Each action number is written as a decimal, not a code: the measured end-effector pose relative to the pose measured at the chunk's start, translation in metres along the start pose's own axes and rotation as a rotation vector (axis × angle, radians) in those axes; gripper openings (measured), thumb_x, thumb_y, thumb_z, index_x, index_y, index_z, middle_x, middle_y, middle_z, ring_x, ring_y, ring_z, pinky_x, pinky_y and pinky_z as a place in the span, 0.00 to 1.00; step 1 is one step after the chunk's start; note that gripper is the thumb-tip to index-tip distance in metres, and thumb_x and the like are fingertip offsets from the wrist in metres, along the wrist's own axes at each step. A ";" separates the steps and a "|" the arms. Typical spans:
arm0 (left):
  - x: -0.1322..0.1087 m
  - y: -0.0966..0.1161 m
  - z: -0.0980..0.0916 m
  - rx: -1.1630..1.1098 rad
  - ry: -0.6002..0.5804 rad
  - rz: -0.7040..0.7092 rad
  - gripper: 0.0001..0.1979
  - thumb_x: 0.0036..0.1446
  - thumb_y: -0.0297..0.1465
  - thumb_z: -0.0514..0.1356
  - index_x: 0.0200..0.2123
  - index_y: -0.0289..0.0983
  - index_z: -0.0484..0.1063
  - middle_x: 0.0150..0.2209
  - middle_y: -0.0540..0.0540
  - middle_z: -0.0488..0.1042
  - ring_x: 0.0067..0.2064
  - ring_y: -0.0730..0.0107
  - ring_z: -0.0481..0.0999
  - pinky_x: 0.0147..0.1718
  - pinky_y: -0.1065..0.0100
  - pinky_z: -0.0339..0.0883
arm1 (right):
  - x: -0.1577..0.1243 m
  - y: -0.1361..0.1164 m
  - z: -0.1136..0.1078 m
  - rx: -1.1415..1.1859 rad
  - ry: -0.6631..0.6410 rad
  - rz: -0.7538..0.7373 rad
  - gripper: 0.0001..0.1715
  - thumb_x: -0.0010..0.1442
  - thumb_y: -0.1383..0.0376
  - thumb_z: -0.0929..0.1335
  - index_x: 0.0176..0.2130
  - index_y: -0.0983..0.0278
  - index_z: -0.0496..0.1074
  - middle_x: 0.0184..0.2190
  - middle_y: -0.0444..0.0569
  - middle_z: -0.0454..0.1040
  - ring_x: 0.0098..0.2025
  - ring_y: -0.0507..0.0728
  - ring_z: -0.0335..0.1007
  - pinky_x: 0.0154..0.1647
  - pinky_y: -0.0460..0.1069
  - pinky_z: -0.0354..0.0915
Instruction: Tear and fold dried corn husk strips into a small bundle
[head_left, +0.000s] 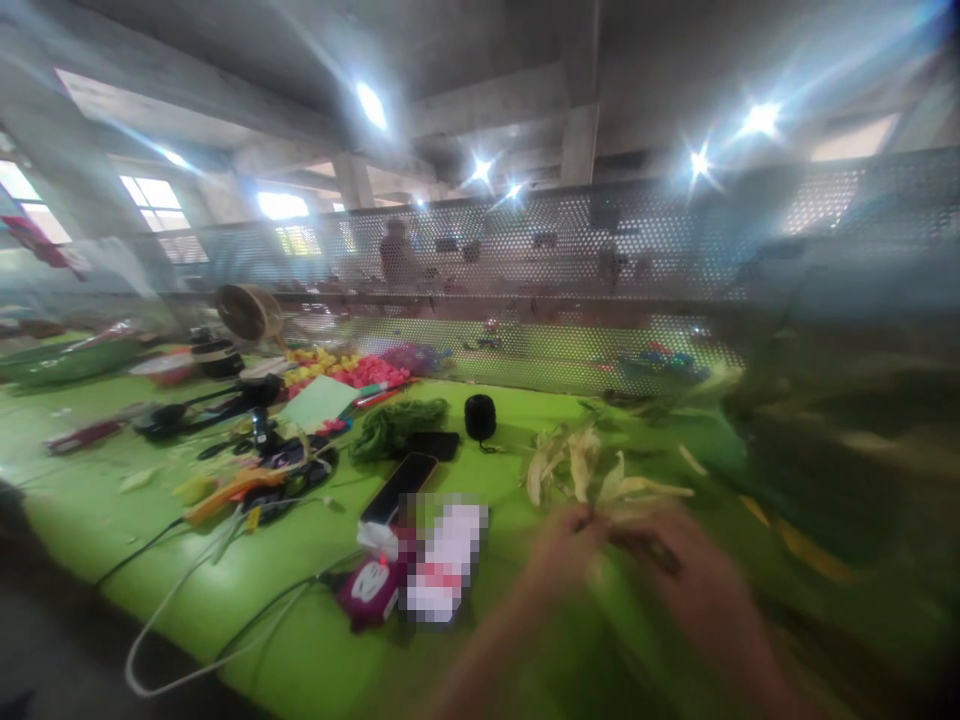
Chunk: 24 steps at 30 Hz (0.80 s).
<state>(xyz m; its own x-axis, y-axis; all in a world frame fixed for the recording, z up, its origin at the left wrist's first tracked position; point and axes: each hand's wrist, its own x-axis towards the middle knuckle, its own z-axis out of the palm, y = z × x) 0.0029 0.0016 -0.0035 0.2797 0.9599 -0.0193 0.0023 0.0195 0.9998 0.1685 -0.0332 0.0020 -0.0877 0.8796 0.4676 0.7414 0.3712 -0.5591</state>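
My left hand (562, 555) and my right hand (679, 565) meet at the right front of the green table, both smeared by motion. The fingers of each are bent and pressed together around the lower ends of pale, husk-like strips (583, 465). These strips fan upward and to the right; what kind they are, the blur does not show. Beneath the hands a long pale green strip seems to hang, though its edges are unclear. Beyond the hands stands a black spool of thread (480, 418).
Left of my hands lie a pixelated sheet (450, 565), a purple pack with a white face (369, 595), a dark phone (405, 488) and green yarn (397, 425). Farther left are an orange-handled tool (232, 492) and cables. A large dark green bag-like bulk (817, 470) stands right.
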 end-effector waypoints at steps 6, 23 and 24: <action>0.006 -0.007 -0.001 0.060 0.042 0.025 0.11 0.53 0.37 0.58 0.26 0.35 0.70 0.27 0.49 0.69 0.34 0.67 0.68 0.39 0.67 0.62 | 0.000 -0.005 0.000 0.036 -0.093 0.084 0.11 0.58 0.58 0.65 0.31 0.58 0.75 0.35 0.45 0.79 0.35 0.56 0.74 0.36 0.49 0.68; 0.008 -0.015 -0.014 -0.025 -0.076 -0.055 0.13 0.51 0.38 0.59 0.27 0.33 0.76 0.25 0.48 0.71 0.27 0.73 0.63 0.30 0.69 0.55 | 0.009 -0.022 -0.002 0.629 -0.052 0.465 0.15 0.50 0.53 0.70 0.33 0.59 0.80 0.34 0.51 0.82 0.34 0.63 0.78 0.31 0.53 0.71; 0.009 -0.014 -0.014 0.017 -0.079 -0.061 0.13 0.51 0.37 0.58 0.26 0.34 0.75 0.24 0.49 0.70 0.26 0.73 0.62 0.29 0.69 0.55 | 0.008 -0.020 -0.003 0.583 -0.034 0.419 0.14 0.50 0.53 0.70 0.31 0.59 0.80 0.32 0.51 0.82 0.34 0.63 0.77 0.31 0.53 0.71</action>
<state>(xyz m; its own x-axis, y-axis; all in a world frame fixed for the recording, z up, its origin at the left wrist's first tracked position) -0.0080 0.0138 -0.0179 0.3533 0.9321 -0.0804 0.0380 0.0716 0.9967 0.1543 -0.0345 0.0188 0.0983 0.9882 0.1175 0.2418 0.0909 -0.9661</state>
